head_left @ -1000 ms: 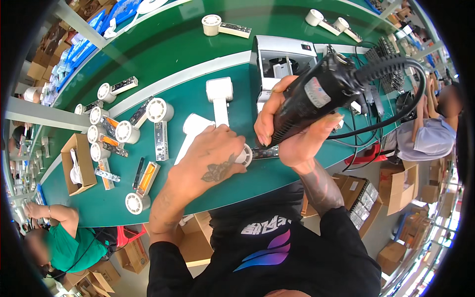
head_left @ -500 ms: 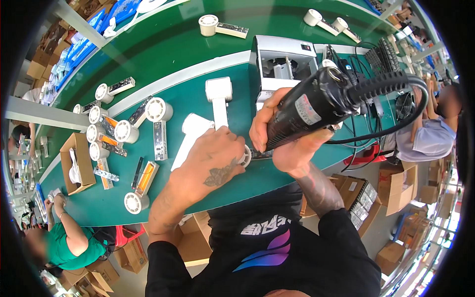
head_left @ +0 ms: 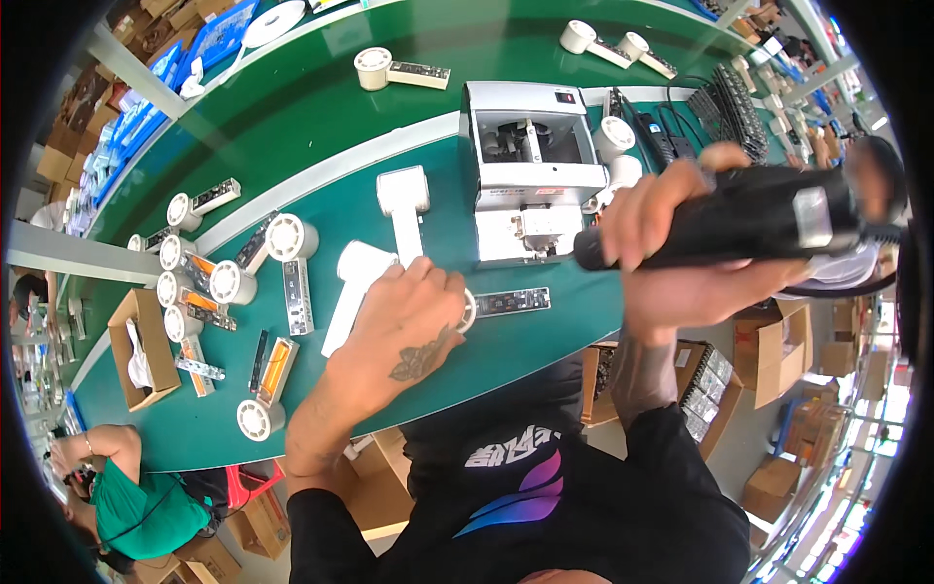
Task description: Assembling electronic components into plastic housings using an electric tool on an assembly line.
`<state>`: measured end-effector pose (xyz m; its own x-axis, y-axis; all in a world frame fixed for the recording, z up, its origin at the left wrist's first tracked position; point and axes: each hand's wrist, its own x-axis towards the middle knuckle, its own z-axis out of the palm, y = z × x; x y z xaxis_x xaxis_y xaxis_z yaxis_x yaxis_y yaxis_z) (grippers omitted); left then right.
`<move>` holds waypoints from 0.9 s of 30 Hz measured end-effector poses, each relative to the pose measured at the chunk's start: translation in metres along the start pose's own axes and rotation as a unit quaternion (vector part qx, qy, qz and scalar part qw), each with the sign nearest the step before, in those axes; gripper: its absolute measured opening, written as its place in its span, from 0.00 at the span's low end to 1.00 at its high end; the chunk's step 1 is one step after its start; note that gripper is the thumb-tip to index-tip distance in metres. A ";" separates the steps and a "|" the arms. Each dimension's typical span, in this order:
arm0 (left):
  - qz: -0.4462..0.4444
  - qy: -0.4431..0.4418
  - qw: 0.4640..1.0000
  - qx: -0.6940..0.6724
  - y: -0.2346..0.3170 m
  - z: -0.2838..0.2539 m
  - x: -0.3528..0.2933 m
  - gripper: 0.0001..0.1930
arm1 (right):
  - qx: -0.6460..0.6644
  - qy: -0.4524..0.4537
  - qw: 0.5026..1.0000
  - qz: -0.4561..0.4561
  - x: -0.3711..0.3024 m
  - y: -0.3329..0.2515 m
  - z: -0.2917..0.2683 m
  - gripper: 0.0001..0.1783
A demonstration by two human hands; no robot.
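Note:
My right hand (head_left: pixel 671 229) is wrapped round a black corded electric screwdriver (head_left: pixel 749 216), blurred and held level above the table's right side. Its narrow end points left toward a screw feeder (head_left: pixel 530 161). My left hand (head_left: pixel 409 321) is closed on the round head of a white handheld fan (head_left: pixel 469 310) lying on the green table; most of that head is under my fingers. The fan's handle (head_left: pixel 516 301) extends right, its circuit board exposed. Beyond my left hand lie a white fan casing (head_left: pixel 404 200) and a second white casing (head_left: pixel 355 292).
Several opened fans, one of them a fan with an exposed board (head_left: pixel 292 238), lie at the left beside a small cardboard box (head_left: pixel 141 346). Cables and a power strip (head_left: pixel 666 136) crowd the back right. A co-worker in green (head_left: pixel 151 506) sits at the left.
My right hand has swung the screwdriver right, away from the fan handle, and turned it level. My left hand stays on the fan head. The view has shifted slightly.

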<state>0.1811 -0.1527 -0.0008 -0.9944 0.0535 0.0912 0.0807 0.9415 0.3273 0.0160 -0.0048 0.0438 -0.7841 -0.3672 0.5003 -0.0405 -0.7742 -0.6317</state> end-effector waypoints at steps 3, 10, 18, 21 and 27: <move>0.014 0.023 1.000 0.002 -0.001 0.005 0.005 0.19 | -0.193 -0.023 0.981 0.026 0.019 0.006 0.002 0.59; -0.032 -0.081 0.996 -0.012 0.002 -0.001 0.007 0.25 | -0.295 -0.050 0.951 0.081 0.002 0.030 0.005 0.59; 0.021 0.045 0.997 -0.059 -0.002 0.012 0.000 0.18 | -0.198 -0.080 0.961 0.176 -0.033 0.025 0.016 0.61; 0.017 0.038 0.997 -0.059 -0.004 0.012 -0.001 0.17 | -0.202 -0.087 0.958 0.183 -0.038 0.033 0.018 0.59; 0.000 0.011 0.998 -0.057 -0.003 0.011 0.001 0.16 | -0.201 -0.058 0.961 0.183 -0.040 0.039 0.014 0.59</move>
<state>0.1791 -0.1516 -0.0118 -0.9928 0.0446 0.1112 0.0886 0.8978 0.4314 0.0544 -0.0278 0.0075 -0.7177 -0.6503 0.2490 -0.0298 -0.3286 -0.9440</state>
